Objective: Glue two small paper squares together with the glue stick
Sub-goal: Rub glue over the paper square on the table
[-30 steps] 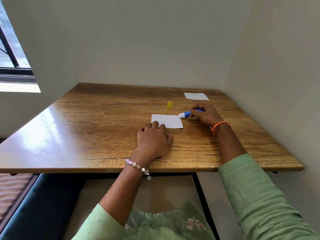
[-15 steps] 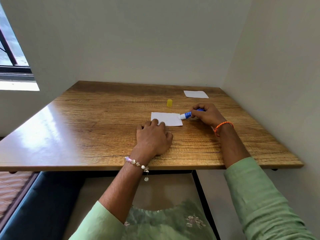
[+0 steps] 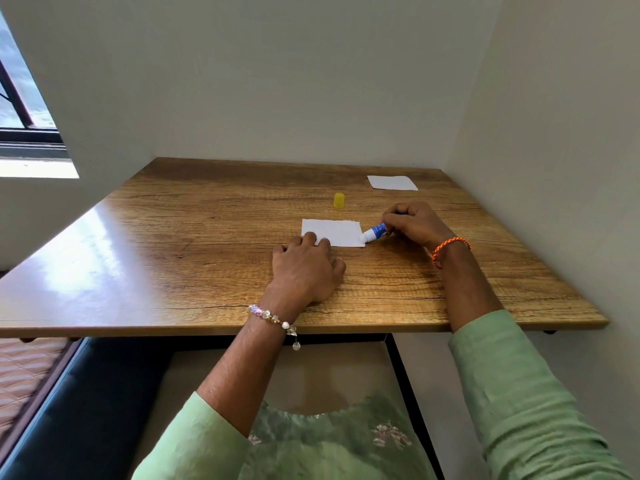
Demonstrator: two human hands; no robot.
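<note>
White paper (image 3: pixel 337 232) flat on wooden table (image 3: pixel 194 244), glue stick (image 3: pixel 374 232) tip touching its right near corner.

Left hand (image 3: pixel 304 268) palm down on table, fingers loosely spread, fingertips (image 3: pixel 309 237) pressing near left edge of paper; gripping nothing. Right hand (image 3: pixel 414 223) just right of paper, curled closed around blue glue stick body, stick tilted low, white tip at paper edge. Yellow cap (image 3: pixel 339 200) upright on table just beyond paper, apart from it. Second paper (image 3: pixel 392 182) flat well beyond paper, to the right, near far table edge. Beaded bracelet (image 3: pixel 273 318) on left wrist; orange band (image 3: pixel 448 247) on right wrist.
</note>
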